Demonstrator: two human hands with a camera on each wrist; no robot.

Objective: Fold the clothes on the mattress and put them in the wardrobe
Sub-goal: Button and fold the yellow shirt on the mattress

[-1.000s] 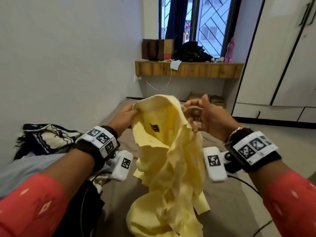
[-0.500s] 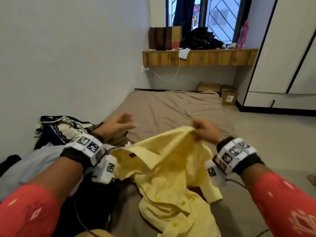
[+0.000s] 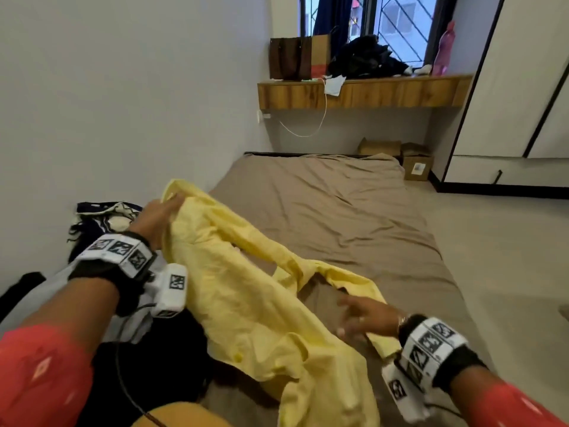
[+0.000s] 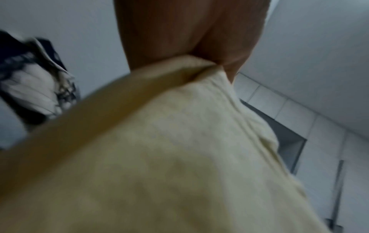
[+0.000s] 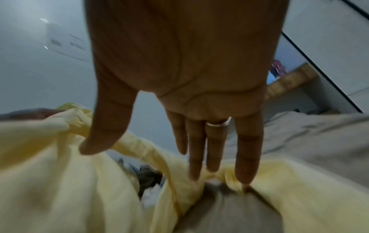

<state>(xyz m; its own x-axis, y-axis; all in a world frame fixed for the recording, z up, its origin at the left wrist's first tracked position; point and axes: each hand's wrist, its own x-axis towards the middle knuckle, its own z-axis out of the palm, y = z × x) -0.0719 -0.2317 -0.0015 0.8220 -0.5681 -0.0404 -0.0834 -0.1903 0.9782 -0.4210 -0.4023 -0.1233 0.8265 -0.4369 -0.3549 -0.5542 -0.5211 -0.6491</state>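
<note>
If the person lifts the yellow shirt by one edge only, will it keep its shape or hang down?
The yellow shirt will probably hang down limp: where the left hand grips it, it already sags in creases. It looks thin and light. On the mattress it would likely bunch rather than slide.

The head view looks forward and down from above the mattress [image 3: 354,211], toward the window [image 3: 385,23] wall. Each wrist view looks along its palm, very close and blurred. All three share the shirt [image 3: 246,297]; the right wrist view also catches the mattress and shelf [image 5: 291,82].
</note>
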